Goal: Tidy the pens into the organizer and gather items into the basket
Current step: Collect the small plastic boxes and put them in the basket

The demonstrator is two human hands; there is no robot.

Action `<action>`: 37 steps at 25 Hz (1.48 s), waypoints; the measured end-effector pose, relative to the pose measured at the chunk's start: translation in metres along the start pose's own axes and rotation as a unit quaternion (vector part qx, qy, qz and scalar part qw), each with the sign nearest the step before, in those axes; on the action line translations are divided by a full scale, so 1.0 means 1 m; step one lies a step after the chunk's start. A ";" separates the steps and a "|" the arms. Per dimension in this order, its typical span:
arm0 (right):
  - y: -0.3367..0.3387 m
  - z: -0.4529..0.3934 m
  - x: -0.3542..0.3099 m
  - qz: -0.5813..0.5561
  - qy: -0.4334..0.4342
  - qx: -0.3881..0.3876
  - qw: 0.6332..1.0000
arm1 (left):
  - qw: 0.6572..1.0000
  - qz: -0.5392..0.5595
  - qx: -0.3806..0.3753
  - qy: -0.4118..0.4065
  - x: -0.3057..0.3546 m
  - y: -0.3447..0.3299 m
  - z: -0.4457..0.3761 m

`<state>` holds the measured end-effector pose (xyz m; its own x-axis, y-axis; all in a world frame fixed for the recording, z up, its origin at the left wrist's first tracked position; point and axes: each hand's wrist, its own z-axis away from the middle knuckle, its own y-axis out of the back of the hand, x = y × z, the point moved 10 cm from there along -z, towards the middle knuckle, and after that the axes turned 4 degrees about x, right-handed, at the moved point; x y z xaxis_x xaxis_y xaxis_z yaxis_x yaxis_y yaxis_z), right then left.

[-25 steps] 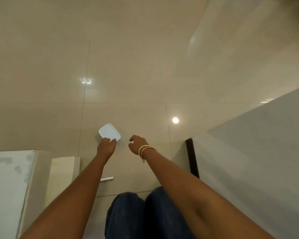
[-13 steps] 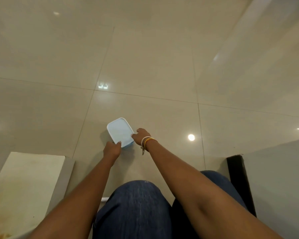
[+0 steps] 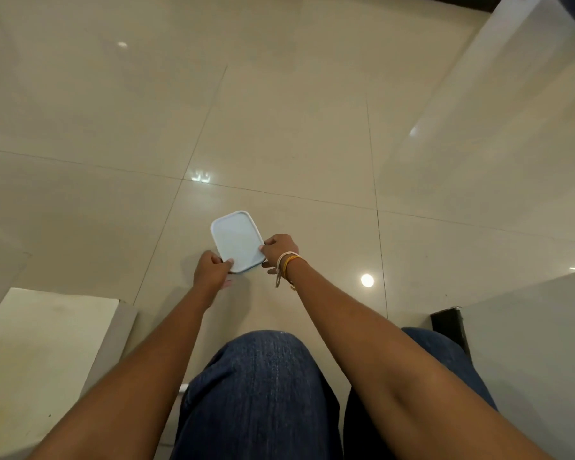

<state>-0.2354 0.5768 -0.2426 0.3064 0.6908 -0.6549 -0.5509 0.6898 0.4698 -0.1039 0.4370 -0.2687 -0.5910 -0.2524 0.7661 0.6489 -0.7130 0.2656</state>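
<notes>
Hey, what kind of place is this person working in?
Probably an indoor room of a home or office, though that is uncertain. The floor is large glossy beige tiles mirroring ceiling lights, and white furniture stands beside the person, who holds a pale blue box.

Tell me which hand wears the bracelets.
The right hand: bracelets circle its wrist as it grips the pale blue container; the left hand has a bare wrist.

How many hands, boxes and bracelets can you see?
Hands: 2, the left hand and the right hand, both holding the box.
Boxes: 1, a pale blue lidded box.
Bracelets: a stack on the right wrist; too blurred to count.
Total counted: 3.
</notes>
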 end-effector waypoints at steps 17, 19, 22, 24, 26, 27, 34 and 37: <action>0.148 0.247 -0.162 -0.037 -0.053 -0.027 0.998 | 0.995 0.081 0.025 0.059 0.170 0.083 0.249; 0.161 0.303 -0.196 -0.016 -0.044 -0.045 0.998 | 0.993 0.091 0.040 0.066 0.199 0.117 0.304; 0.178 0.387 -0.251 0.023 -0.032 -0.071 0.997 | 0.990 0.094 0.063 0.083 0.240 0.174 0.383; 0.179 0.433 -0.279 0.051 -0.017 -0.088 0.995 | 0.989 0.095 0.075 0.089 0.255 0.205 0.424; 0.173 0.467 -0.302 0.070 -0.007 -0.103 0.992 | 0.986 0.095 0.098 0.098 0.265 0.238 0.451; 0.166 0.481 -0.308 0.074 -0.005 -0.109 0.991 | 0.985 0.092 0.108 0.102 0.267 0.254 0.461; 0.067 0.558 -0.300 0.100 -0.018 -0.141 0.985 | 0.977 0.090 0.136 0.141 0.203 0.363 0.489; 0.011 0.596 -0.290 0.109 -0.026 -0.162 0.980 | 0.974 0.070 0.152 0.155 0.164 0.424 0.504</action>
<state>0.1323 0.5134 0.3054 0.1881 0.8298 -0.5254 -0.8230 0.4251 0.3767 0.3153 0.4232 0.2647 -0.5718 -0.5526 0.6064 0.8178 -0.4430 0.3674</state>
